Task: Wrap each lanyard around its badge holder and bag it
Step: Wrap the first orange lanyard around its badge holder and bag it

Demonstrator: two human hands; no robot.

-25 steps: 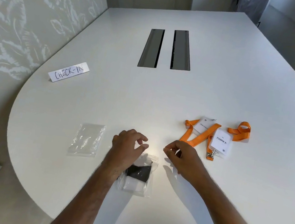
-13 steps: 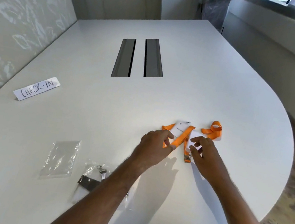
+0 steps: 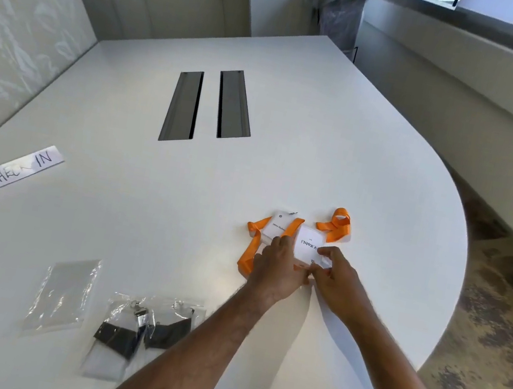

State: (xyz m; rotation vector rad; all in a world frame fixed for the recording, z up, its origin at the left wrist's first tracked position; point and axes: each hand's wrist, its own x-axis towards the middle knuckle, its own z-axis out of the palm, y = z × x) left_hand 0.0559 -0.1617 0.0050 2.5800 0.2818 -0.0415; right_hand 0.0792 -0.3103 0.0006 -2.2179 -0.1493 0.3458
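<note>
Two white badge holders with orange lanyards lie at the table's right side. My right hand pinches the near edge of the nearer badge holder, which has a printed name. My left hand rests on the orange lanyard beside that badge, fingers curled over the strap. The second badge holder lies just behind, crossed by a strap. A loop of orange lanyard curls beyond. Two bagged badges with black lanyards lie near the front edge. An empty clear bag lies to their left.
The white table has two dark cable slots in the middle and a handwritten "CHECK-IN" sign at the left. The table's rounded edge runs close on the right. A bin with a clear liner stands beyond the far end.
Both hands left the bagged black-lanyard badge near the front edge and moved right to the orange lanyards, where they now hold the named badge and its strap. The view has swung right.
</note>
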